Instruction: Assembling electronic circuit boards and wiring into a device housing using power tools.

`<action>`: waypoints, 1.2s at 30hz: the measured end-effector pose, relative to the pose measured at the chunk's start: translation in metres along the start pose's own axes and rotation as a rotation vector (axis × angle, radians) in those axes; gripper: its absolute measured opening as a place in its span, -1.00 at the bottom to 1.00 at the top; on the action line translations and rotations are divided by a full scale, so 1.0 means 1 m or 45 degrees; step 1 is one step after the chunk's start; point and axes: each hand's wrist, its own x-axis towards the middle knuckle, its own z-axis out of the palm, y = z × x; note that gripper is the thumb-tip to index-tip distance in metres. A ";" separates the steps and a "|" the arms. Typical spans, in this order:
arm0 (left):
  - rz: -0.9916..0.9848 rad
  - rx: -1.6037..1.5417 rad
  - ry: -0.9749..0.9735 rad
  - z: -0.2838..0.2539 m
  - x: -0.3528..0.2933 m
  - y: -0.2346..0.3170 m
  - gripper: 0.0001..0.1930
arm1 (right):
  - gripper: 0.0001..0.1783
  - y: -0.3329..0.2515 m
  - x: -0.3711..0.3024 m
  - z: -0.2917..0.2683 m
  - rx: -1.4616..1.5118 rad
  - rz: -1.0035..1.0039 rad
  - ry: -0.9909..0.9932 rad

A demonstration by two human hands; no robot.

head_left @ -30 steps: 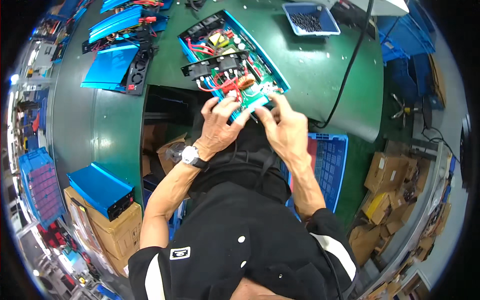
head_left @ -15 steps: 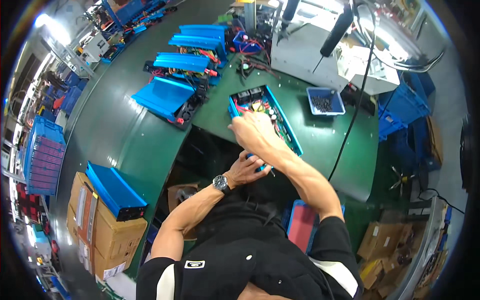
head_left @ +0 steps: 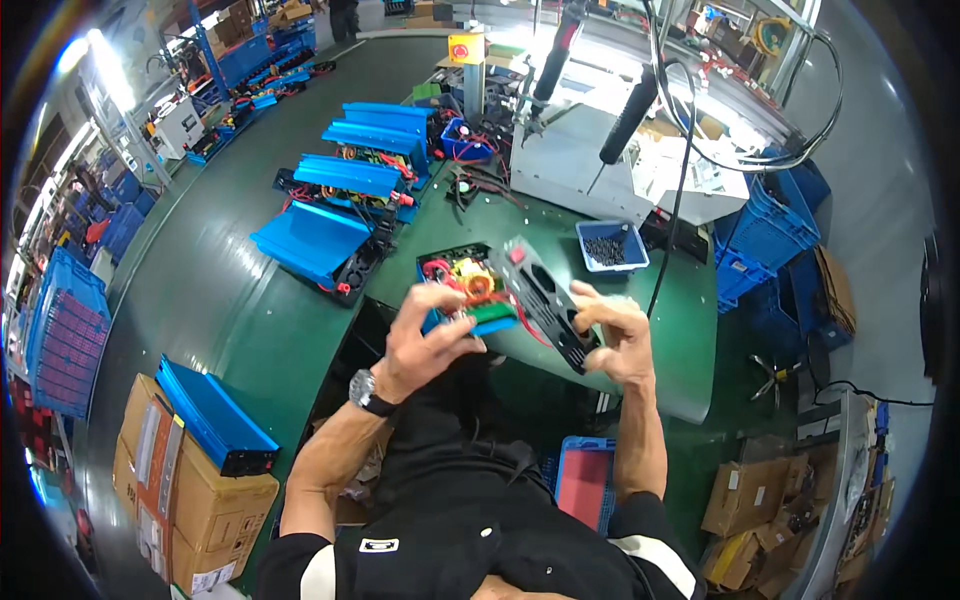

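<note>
An open blue metal housing (head_left: 497,326) lies near the bench's front edge, with a green circuit board (head_left: 490,312), a copper coil (head_left: 478,288) and red wires inside. My right hand (head_left: 622,335) grips a black end panel (head_left: 545,305) with cutouts, raised and tilted at the housing's right side. A red wire hangs below the panel; where it ends, I cannot make out. My left hand (head_left: 420,345) is at the housing's near left, thumb and fingers apart, with nothing seen between them. Its fingers hide part of the housing; whether they touch it is unclear.
A small blue tray of dark screws (head_left: 612,248) stands to the right, beneath a hanging electric screwdriver (head_left: 630,120). Several blue-covered units (head_left: 315,240) line the left. A closed blue case (head_left: 215,415) rests on a cardboard box (head_left: 225,510). A dark cable crosses the bench's right side.
My right hand has moved from above the housing to its right and now holds up the black panel. My left hand has shifted left and its fingers have spread. The view has shifted too.
</note>
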 end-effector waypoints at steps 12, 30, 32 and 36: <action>-0.365 -0.095 0.231 -0.007 0.051 -0.029 -0.84 | -0.46 -0.070 0.113 0.020 -0.940 -0.054 -0.372; -0.266 0.226 0.605 0.007 0.066 -0.054 -0.85 | -0.10 0.030 0.172 0.025 -0.335 -0.115 -0.363; -0.382 0.184 0.575 0.006 0.066 -0.058 -0.90 | -0.10 0.032 0.177 0.026 -0.369 -0.144 -0.380; -0.409 0.173 0.575 0.003 0.070 -0.061 -0.89 | -0.11 0.032 0.190 0.018 -0.447 -0.215 -0.481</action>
